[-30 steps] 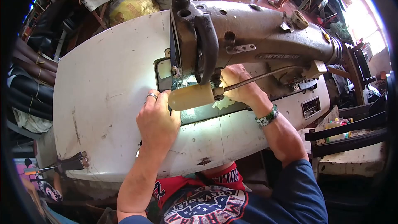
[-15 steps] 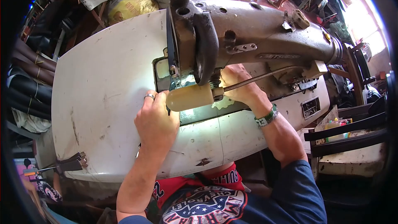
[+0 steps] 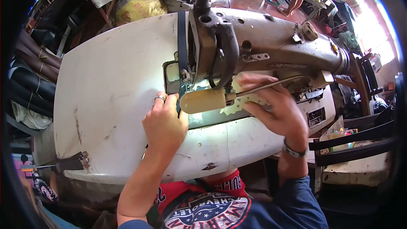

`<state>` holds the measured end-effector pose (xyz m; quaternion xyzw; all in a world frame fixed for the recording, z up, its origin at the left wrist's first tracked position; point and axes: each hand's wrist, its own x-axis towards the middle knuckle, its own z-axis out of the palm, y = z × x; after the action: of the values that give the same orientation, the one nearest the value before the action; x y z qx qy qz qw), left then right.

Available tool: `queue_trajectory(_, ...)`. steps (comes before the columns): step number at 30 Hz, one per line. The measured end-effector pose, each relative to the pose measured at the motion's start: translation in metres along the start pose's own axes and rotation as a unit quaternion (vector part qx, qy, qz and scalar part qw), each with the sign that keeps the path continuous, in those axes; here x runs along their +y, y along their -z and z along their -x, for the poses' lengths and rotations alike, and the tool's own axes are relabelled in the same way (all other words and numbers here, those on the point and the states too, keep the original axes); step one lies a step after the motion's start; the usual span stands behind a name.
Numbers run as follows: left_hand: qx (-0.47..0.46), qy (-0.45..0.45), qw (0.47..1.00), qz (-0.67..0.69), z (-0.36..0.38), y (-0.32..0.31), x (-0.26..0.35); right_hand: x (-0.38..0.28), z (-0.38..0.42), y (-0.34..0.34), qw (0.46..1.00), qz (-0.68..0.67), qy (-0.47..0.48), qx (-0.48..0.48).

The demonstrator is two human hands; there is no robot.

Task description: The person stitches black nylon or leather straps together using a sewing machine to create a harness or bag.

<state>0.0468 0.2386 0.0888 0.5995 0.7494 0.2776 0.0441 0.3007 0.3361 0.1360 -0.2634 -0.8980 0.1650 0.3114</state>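
Observation:
A brown sewing machine (image 3: 275, 38) stands on a white table (image 3: 106, 85). A dark strip (image 3: 182, 38) runs beside the machine's head down toward the needle area. My left hand (image 3: 165, 123), with a ring on one finger, is closed at the near end of this strip, left of the cream lamp cover (image 3: 203, 101). My right hand (image 3: 275, 101) is right of the lamp cover, near the thin metal cable. Its fingers are spread, slightly blurred, with nothing visible in them.
Dark clamps or tools (image 3: 76, 161) lie at the table's left front corner. A yellow sack (image 3: 140, 8) is behind the table. Dark rolls (image 3: 32, 89) are stacked at the left. A black-armed chair (image 3: 356, 138) stands at the right, by small bottles.
My right hand has moved right and toward me, away from the needle area, and its fingers have opened. More of the dark strip shows. My left hand is almost unchanged.

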Motion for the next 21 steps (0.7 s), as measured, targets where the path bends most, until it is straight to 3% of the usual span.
queue_trajectory(4,-0.008,-0.002,1.000,-0.003,-0.002,0.001,0.003,-0.052,0.008,0.042,0.996,-0.024,-0.050,-0.075)
queue_trajectory(8,-0.017,-0.001,1.000,-0.025,-0.003,0.007,0.009,-0.062,0.018,0.008,0.995,0.020,-0.028,-0.099)
queue_trajectory(12,-0.054,-0.002,0.998,-0.031,-0.009,0.012,0.009,-0.048,0.015,-0.039,0.996,0.085,0.018,-0.015)
queue_trajectory(15,-0.063,0.011,0.998,0.001,-0.014,0.014,0.005,-0.045,0.011,-0.050,0.993,0.102,0.053,-0.021)
queue_trajectory(21,-0.087,0.039,0.995,0.038,-0.009,0.015,0.003,-0.086,0.018,0.015,0.997,-0.037,0.004,-0.062)
